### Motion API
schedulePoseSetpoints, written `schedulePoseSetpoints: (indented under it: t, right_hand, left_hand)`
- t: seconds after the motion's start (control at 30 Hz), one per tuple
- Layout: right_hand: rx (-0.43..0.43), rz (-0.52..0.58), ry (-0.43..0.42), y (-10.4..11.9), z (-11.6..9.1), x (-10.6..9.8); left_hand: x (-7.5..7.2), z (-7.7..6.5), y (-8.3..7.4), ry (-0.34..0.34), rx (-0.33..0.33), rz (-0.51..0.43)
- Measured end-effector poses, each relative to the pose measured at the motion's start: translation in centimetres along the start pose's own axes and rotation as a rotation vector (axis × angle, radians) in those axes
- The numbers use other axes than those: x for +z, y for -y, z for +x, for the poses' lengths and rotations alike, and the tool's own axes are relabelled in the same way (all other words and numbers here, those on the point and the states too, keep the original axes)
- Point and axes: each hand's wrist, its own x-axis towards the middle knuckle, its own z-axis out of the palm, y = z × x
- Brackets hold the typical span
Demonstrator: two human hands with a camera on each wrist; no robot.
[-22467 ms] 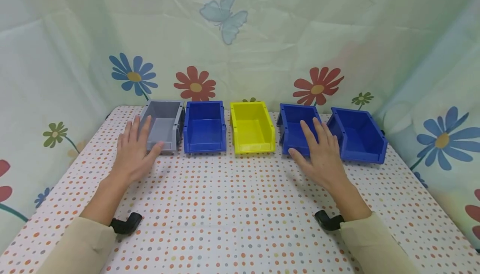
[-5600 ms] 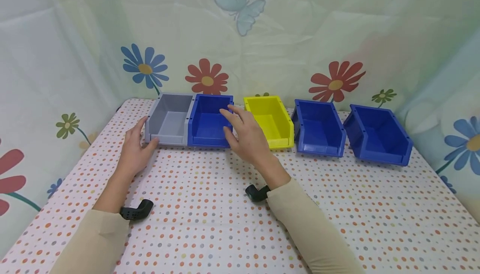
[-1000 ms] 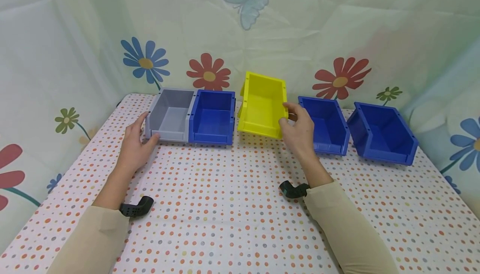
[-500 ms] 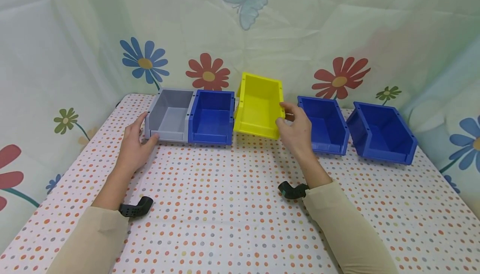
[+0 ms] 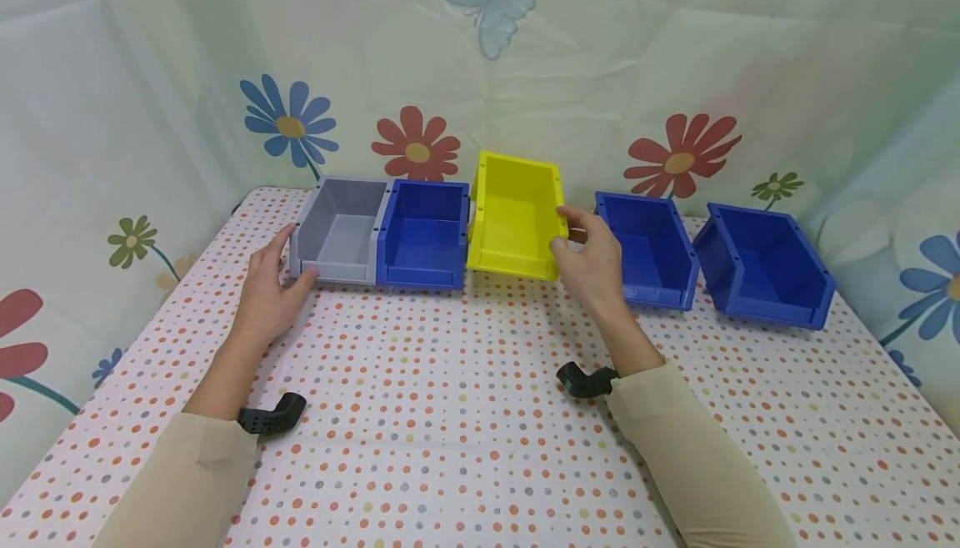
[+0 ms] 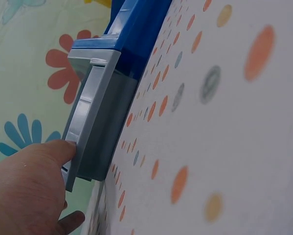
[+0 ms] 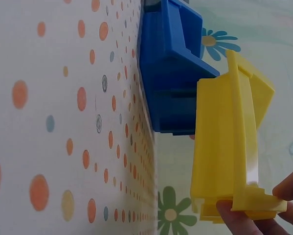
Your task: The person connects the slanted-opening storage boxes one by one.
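Note:
My right hand [image 5: 592,264] pinches the right wall of a yellow storage bin [image 5: 517,218], thumb near its front corner. In the right wrist view the yellow bin [image 7: 219,142] hangs above the table, its left side right by a blue bin [image 7: 178,68]; I cannot tell whether they touch. My left hand [image 5: 270,294] holds the front left corner of the grey bin [image 5: 347,235], thumb on the front lip and fingers along the outer side. The grey bin stands side against side with the left blue bin [image 5: 426,235].
Two more blue bins, one just right of my right hand [image 5: 648,252] and one at the far right [image 5: 765,268], stand apart on the dotted tablecloth [image 5: 420,414]. A flowered curtain [image 5: 600,47] closes off the back and sides.
Earlier, the grey and left blue bins were brought together. My right hand then took hold of the yellow bin and lifted it; over the last second it moved slightly left and lower.

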Motion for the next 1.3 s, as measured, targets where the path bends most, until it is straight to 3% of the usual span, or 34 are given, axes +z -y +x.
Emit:
schedulePoseSetpoints:
  t: [1.0, 1.3]
  right_hand:
    - [-0.077, -0.033, 0.064, 0.06, 0.25, 0.15]
    - [-0.216, -0.150, -0.020, 0.01, 0.26, 0.36]
  left_hand:
    - [-0.04, -0.04, 0.14, 0.004, -0.009, -0.002]
    - [-0.03, 0.06, 0.06, -0.007, 0.013, -0.008]
